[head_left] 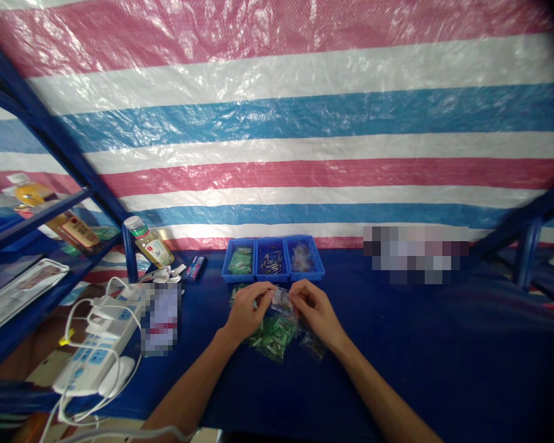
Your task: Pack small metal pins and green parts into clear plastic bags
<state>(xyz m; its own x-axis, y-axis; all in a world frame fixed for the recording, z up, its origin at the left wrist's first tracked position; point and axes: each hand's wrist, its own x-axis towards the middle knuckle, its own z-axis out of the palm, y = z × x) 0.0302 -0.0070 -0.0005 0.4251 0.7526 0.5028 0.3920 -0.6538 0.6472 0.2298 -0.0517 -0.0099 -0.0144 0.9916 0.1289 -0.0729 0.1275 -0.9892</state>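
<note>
Between my two hands a small clear plastic bag (282, 299) is pinched, with something small inside that I cannot make out. My left hand (252, 311) grips its left edge, and the fingers of my right hand (314, 307) close on its right edge. Under it on the table lies a pile of green plastic packets (275, 337) with small thin pieces in them. A few clear packets (313, 346) lie beside the pile, by my right wrist. Behind my hands stand three joined blue bins: one with green packets (240, 261), one with thin metal pieces (271, 261), one with clear bags (301, 257).
On the left of the blue table (397, 357) are a white power strip (92, 351) with tangled cables, a drink bottle (150, 243) and a small dark box (195, 269). Blue metal posts (530, 252) stand at both sides. A striped plastic sheet (277, 178) hangs behind.
</note>
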